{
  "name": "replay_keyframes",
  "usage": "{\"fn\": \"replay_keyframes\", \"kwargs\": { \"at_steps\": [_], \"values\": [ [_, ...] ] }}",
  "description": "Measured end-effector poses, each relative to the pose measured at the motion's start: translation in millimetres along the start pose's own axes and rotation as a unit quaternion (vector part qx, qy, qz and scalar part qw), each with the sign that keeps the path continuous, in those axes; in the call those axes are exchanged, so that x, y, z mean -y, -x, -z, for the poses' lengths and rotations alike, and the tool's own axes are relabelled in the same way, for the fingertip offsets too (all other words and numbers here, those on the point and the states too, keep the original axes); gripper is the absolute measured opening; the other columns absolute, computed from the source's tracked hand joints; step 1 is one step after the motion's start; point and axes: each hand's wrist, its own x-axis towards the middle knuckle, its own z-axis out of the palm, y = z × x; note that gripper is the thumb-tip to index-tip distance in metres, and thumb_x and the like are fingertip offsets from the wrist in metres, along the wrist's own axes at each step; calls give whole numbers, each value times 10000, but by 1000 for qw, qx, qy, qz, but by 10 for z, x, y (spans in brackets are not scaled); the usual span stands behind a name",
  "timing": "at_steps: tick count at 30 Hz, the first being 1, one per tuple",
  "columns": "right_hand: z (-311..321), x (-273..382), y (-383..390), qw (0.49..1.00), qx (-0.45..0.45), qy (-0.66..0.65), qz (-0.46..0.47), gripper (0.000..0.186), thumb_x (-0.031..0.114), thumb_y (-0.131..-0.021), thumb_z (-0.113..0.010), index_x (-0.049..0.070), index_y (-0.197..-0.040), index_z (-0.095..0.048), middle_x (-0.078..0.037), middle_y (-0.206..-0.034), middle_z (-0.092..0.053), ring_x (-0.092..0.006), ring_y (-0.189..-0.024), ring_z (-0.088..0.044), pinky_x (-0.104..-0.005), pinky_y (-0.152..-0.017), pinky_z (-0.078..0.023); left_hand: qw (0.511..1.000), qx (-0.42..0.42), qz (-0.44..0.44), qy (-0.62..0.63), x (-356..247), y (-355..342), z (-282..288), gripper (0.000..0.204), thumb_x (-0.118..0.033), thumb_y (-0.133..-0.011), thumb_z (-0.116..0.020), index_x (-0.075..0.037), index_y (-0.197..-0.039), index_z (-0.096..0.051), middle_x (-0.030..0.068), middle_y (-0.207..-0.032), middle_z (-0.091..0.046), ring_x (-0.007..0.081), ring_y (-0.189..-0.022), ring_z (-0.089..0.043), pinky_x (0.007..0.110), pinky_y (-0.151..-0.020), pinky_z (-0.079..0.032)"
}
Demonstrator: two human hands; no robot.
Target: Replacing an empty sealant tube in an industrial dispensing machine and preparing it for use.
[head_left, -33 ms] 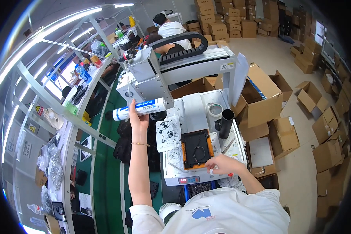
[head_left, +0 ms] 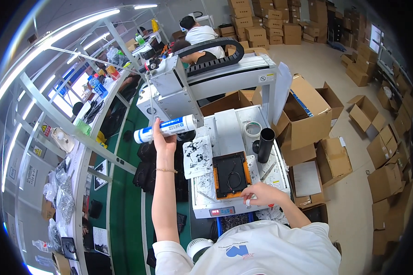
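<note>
by machine (head_left: 227,130) – l hand (head_left: 165,141) clasps wht tube (head_left: 184,123); r hand (head_left: 261,194) curled at orange frame (head_left: 248,172) – grip unclear

Head-worn fisheye view, down over hands (head_left: 165,143)

The left arm (head_left: 165,204) stretches forward, nearly straight, past the near left corner of the machine bed (head_left: 198,205). The left hand (head_left: 166,143) hangs outside its left edge, gripping, one digit pointing away. The right arm (head_left: 296,213) bends inward; the right hand (head_left: 260,194) sits by the near edge, fingers (head_left: 248,190) curled.
</note>
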Motion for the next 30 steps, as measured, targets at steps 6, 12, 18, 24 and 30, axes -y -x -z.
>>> {"fn": "replay_keyframes", "kwargs": {
  "at_steps": [6,12,18,24,30],
  "values": [
    [-120,191,55,993,-75,-93,6,328,111,-851,-621,-19,-1152,-609,-134,-1031,-679,-200,-932,-672,-315,-853,-528,988,54,128,67,386,592,-88,260,-255,-802,-755,-116,-941,-584,23,-867,-657,186,-804,-662,337,-729,-571],
    [-355,299,-70,879,-293,-360,107,587,84,-878,-632,49,-1407,-379,-95,-1363,-469,-202,-1203,-513,-351,-998,-431,970,87,218,56,915,1365,-336,241,-300,-837,-723,-126,-948,-598,5,-899,-666,154,-837,-653,306,-748,-554],
    [-238,424,-32,699,-457,-514,195,779,467,-880,-629,64,-1443,-272,-83,-1418,-380,-218,-1319,-364,-367,-1097,-281,961,116,250,-15,1576,2251,-351,361,-380,-857,-687,-105,-1029,-530,48,-962,-618,195,-931,-601,357,-890,-482],
    [133,321,664,516,-624,-559,177,512,376,-912,-605,28,-1268,-486,-87,-1273,-544,-202,-1202,-491,-363,-1008,-390,907,201,349,-127,2140,2883,-345,312,-260,-848,-728,-100,-1070,-577,-8,-1024,-600,107,-883,-547,282,-818,-427],
    [100,-439,1825,491,-742,-415,189,375,274,-889,-631,61,-1157,-478,-102,-999,-562,-234,-995,-560,-390,-998,-413,577,621,376,-374,2705,3144,901,270,-169,-826,-724,-46,-1028,-593,23,-1002,-584,89,-940,-544,268,-806,-475]
  ]
}}
